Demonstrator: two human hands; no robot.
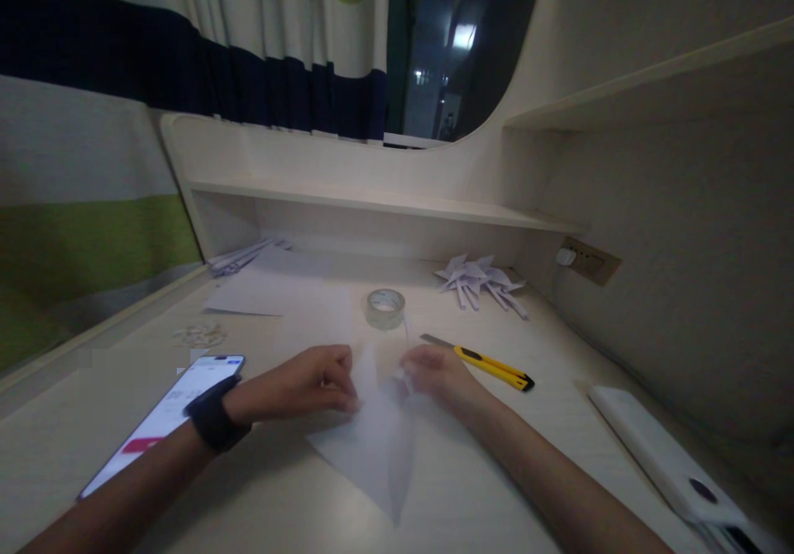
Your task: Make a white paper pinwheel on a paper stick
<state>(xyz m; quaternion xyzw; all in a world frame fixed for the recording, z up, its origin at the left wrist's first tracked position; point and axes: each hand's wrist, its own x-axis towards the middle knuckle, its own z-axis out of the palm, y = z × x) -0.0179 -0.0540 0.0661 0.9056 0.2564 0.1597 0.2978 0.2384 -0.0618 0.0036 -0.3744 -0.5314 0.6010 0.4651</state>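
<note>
At the far left a stack of paper strips (245, 255) lies at the back of the desk (260, 513), partly lost in shadow, with a loose white sheet (266, 293) just near of it and a pale, blurred patch (199, 335) that cannot be identified. A phone (165, 417) lies screen up at the near left; its lower edge is covered by the left forearm and a black wristband (214, 417). The left hand (310, 384) presses its fingertips onto the folded white paper (375, 446) at centre, fingers bunched narrow on a crease. The right hand (434, 372) pinches the same paper at its far tip; how the fingers close there is blurred. The paper lies flat on the desk between both hands, pointing toward the near edge. Beyond it stands a roll of clear tape (385, 306). To the right lie a yellow utility knife (487, 364), folded paper shapes (480, 281), a wall socket (586, 260), and a white device (667, 455) cut off at the frame's corner.
</note>
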